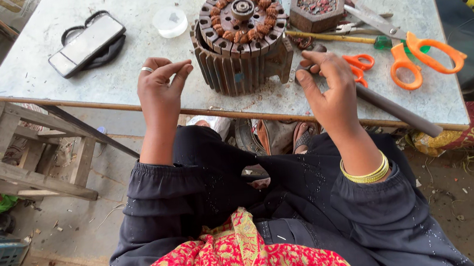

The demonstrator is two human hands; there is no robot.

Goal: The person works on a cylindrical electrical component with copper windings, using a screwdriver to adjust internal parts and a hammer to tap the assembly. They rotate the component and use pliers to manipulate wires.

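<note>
A round motor stator (241, 37) with copper windings and dark metal fins stands on the grey table (63, 69) in front of me. My left hand (159, 91), with a ring on one finger, hovers at the table's near edge just left of the stator, its fingertips pinched together with nothing visible between them. My right hand (330, 87), a yellow bangle at the wrist, sits right of the stator with its fingers curled over the near end of a dark rod (398, 111) that lies slanted across the table edge.
Orange-handled scissors (418, 56), a screwdriver (336, 37) and a hexagonal wooden box of small parts (316, 6) lie right of the stator. A phone on a dark pouch (87, 43) and a small white lid (169, 22) lie left. A wooden stool (6, 147) stands at the left.
</note>
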